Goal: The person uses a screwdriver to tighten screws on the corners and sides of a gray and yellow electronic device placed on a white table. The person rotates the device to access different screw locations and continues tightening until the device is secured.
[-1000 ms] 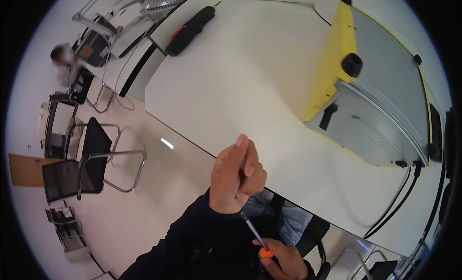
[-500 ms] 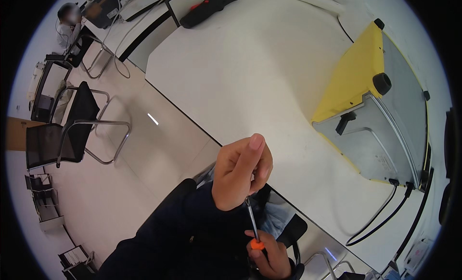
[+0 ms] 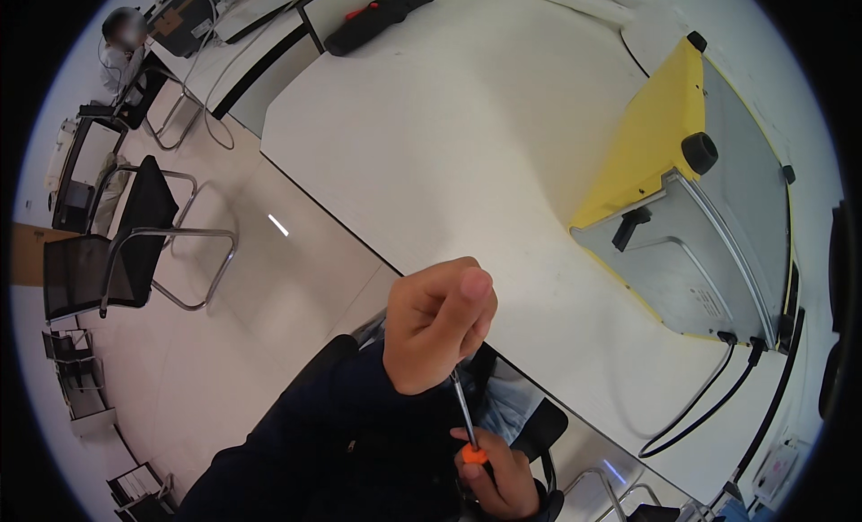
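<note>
Near the table's front edge, my left hand is raised in a closed fist, thumb folded on top. What it holds, if anything, is hidden inside the fingers. Lower and to the right, my right hand is closed round the orange handle of a screwdriver. The metal shaft slants upward to the underside of the left fist, where its tip passes out of sight. Both hands are in front of my dark jacket.
On the white table a yellow and grey cased device stands at the right, black cables plugged in. A black tool with a red part lies at the far edge. Chairs and a seated person are off left.
The whole view has shifted slightly left. My left fist sits a little lower in it; both hands keep their grip, and the screwdriver still points up to the left fist.
</note>
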The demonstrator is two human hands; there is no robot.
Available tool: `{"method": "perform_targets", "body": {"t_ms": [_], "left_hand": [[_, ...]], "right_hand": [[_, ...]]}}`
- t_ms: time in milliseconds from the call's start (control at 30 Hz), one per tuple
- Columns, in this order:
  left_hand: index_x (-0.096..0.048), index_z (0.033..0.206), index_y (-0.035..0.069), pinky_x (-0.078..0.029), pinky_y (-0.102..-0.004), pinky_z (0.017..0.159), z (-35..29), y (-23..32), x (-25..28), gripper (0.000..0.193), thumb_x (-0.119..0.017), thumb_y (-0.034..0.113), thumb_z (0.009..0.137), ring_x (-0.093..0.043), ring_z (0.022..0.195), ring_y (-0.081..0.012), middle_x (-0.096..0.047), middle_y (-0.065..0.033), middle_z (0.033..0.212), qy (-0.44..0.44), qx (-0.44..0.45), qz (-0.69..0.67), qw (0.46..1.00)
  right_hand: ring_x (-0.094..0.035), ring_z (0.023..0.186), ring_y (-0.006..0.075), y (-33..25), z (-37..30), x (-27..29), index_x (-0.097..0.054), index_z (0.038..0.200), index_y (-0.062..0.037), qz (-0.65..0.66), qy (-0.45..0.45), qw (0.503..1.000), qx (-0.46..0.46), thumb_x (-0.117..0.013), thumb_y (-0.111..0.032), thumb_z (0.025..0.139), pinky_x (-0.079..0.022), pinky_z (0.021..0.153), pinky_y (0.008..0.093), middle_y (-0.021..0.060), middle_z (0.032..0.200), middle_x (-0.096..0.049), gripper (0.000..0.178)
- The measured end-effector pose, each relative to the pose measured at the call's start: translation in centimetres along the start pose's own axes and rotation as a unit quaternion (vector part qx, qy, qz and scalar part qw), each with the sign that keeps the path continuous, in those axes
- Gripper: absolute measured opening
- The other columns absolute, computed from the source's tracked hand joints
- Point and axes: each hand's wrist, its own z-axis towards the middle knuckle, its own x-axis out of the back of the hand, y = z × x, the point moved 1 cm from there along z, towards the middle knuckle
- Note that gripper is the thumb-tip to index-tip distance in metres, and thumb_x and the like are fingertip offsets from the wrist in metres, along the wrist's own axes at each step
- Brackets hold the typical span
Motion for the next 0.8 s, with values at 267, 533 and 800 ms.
{"method": "perform_targets", "body": {"t_ms": [267, 533, 800], "left_hand": [[-0.047, 0.06, 0.003, -0.029, -0.0184, 0.041, -0.3, -0.2, 0.4, 0.032, -0.053, 0.024, 0.083, -0.039, 0.044, -0.0036, -0.048, 0.001, 0.051, -0.047, -0.045, 0.06, 0.996], [-0.046, 0.068, 0.003, -0.028, -0.0179, 0.04, -0.2, -1.3, 0.5, 0.04, -0.039, 0.037, 0.087, -0.033, 0.041, -0.0039, -0.04, 0.0012, 0.047, -0.08, -0.08, -0.067, 0.991], [-0.045, 0.078, 0.002, -0.034, -0.0198, 0.049, -0.3, -0.9, 0.5, 0.052, -0.016, 0.044, 0.09, -0.04, 0.048, -0.0075, -0.045, -0.0038, 0.06, -0.101, -0.013, -0.121, 0.987]], "right_hand": [[-0.052, 0.053, 0.0136, 0.8, 0.0, -0.3, -0.04, 0.114, -0.0002, 0.057, -0.035, 0.997, -0.029, -0.044, -0.017, 0.086, -0.042, 0.052, 0.0235, 0.0064, 0.065, -0.051, 0.033], [-0.044, 0.052, 0.0095, 2.1, 0.0, -0.6, -0.037, 0.117, -0.0015, 0.29, -0.115, 0.949, -0.043, -0.037, -0.016, 0.089, -0.038, 0.053, 0.0203, 0.0027, 0.063, -0.045, 0.032], [-0.045, 0.052, 0.0093, 1.7, 0.2, -0.8, -0.038, 0.117, -0.0007, 0.241, -0.082, 0.967, -0.003, -0.038, -0.016, 0.089, -0.038, 0.053, 0.0204, 0.003, 0.064, -0.046, 0.032]]}}
